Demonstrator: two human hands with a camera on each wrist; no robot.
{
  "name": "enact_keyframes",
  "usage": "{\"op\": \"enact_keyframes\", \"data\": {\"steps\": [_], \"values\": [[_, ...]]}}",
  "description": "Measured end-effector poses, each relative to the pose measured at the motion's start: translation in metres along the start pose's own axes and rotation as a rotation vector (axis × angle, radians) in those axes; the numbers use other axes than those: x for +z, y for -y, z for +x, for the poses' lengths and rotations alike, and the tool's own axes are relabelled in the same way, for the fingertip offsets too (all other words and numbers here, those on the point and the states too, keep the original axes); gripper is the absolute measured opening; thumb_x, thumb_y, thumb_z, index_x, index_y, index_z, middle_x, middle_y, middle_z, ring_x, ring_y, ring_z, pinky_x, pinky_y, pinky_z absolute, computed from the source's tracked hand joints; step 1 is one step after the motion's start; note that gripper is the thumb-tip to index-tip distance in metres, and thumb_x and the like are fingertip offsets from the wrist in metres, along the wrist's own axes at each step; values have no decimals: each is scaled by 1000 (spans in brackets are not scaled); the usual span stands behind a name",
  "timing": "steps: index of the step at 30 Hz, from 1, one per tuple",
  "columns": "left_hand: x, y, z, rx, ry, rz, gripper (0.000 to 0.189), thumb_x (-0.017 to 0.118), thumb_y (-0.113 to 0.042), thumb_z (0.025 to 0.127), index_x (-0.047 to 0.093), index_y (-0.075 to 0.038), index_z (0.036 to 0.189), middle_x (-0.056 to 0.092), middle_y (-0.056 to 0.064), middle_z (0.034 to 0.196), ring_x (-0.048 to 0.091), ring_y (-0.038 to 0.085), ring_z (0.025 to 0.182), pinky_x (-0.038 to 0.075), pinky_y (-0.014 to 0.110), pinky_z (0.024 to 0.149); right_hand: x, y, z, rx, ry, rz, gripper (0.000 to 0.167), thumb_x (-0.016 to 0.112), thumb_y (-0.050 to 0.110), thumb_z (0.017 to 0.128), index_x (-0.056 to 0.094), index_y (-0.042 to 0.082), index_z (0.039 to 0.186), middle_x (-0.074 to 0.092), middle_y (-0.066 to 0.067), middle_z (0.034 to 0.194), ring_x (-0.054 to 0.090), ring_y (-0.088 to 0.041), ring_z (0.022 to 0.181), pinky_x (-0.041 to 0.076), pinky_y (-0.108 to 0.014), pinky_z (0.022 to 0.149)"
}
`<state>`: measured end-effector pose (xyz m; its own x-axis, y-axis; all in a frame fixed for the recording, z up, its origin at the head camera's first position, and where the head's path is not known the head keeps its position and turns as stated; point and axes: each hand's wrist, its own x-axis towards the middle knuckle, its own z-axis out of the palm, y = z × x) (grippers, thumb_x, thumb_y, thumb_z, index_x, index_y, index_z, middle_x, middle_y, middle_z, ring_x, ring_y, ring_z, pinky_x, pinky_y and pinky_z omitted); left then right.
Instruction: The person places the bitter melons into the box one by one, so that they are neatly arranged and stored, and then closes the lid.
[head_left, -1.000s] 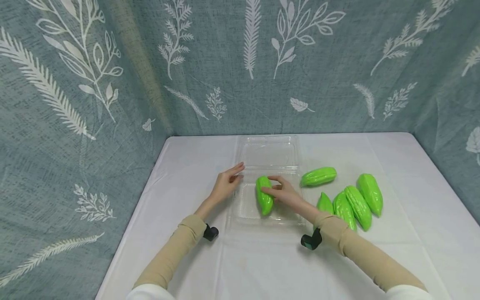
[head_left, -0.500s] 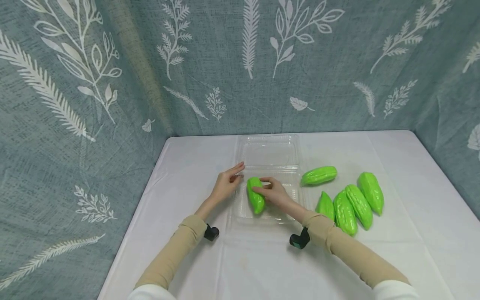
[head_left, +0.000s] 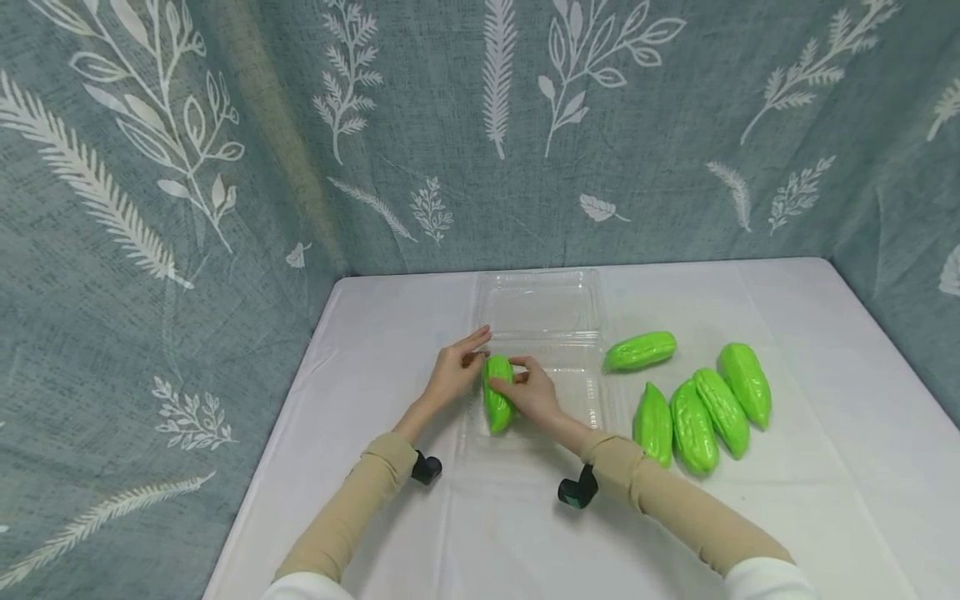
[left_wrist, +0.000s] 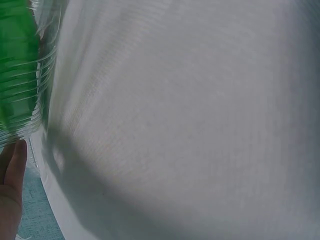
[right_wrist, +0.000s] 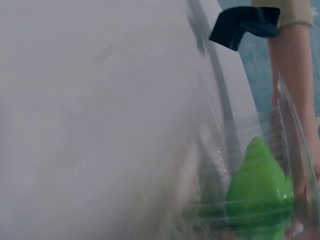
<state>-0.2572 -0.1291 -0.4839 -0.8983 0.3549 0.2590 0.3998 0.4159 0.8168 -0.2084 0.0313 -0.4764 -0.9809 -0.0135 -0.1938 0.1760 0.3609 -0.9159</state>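
A bright green, ridged bitter melon point(head_left: 497, 393) stands lengthwise along the left side of a clear plastic clamshell box point(head_left: 573, 400). My right hand point(head_left: 534, 392) grips it from the right, thumb and fingers on its upper part. Its pointed end faces me, and in the right wrist view the bitter melon point(right_wrist: 257, 190) shows through the clear wall. My left hand point(head_left: 452, 367) is at the box's left edge with its fingers extended. In the left wrist view a fingertip point(left_wrist: 21, 150) touches the ribbed corner of the box point(left_wrist: 45, 70).
Several more bitter melons point(head_left: 693, 427) lie right of the box, side by side, and one point(head_left: 640, 351) lies crosswise behind them near the box. The box's lid point(head_left: 538, 302) lies folded back on the white-covered table point(head_left: 405, 308). A patterned curtain point(head_left: 465, 208) hangs behind.
My right hand has carried the bitter melon leftward, from the middle of the box to its left side. My left hand has stayed at the left edge.
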Motion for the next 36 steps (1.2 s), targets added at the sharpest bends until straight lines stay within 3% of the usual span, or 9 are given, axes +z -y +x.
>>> {"op": "enact_keyframes", "data": {"steps": [6,13,17,23,30,36], "values": [[1,-4,-1,12,-12,1,37,50,10,90,53,10,127,47,21,141,63,38,108,55,38,90,5,-1,-4,-67,-37,-45,57,73,27,82,51,0,128,63,-18,101,61,-24,88,54,-25,66],[-5,-33,-5,20,10,-3,37,48,15,88,49,19,124,43,32,138,61,46,106,55,43,88,8,2,-7,-77,-44,-80,61,74,31,81,51,-1,127,64,-17,100,61,-23,84,52,-25,62],[-1,-21,-3,11,-5,-9,38,48,15,88,51,15,126,44,27,140,62,43,106,55,44,88,9,3,-7,-79,-53,-77,62,75,32,80,51,0,127,65,-17,98,62,-22,81,50,-22,60],[3,-1,0,-4,-7,16,39,51,10,89,53,8,128,46,20,142,65,35,107,55,36,90,11,1,-6,-97,-69,-73,65,76,34,77,50,-1,125,63,-16,93,59,-19,76,45,-21,58],[3,-1,0,-17,4,50,39,51,7,90,54,7,128,47,18,142,65,33,107,55,38,91,10,0,-6,-70,-44,-78,69,75,37,79,46,-1,129,62,-16,97,58,-19,79,45,-20,59],[1,-2,1,-31,3,57,39,51,6,90,54,6,129,47,17,142,64,32,109,54,40,93,6,1,-5,-30,0,-54,71,73,37,81,42,0,133,62,-19,104,61,-21,84,52,-24,64]]}}
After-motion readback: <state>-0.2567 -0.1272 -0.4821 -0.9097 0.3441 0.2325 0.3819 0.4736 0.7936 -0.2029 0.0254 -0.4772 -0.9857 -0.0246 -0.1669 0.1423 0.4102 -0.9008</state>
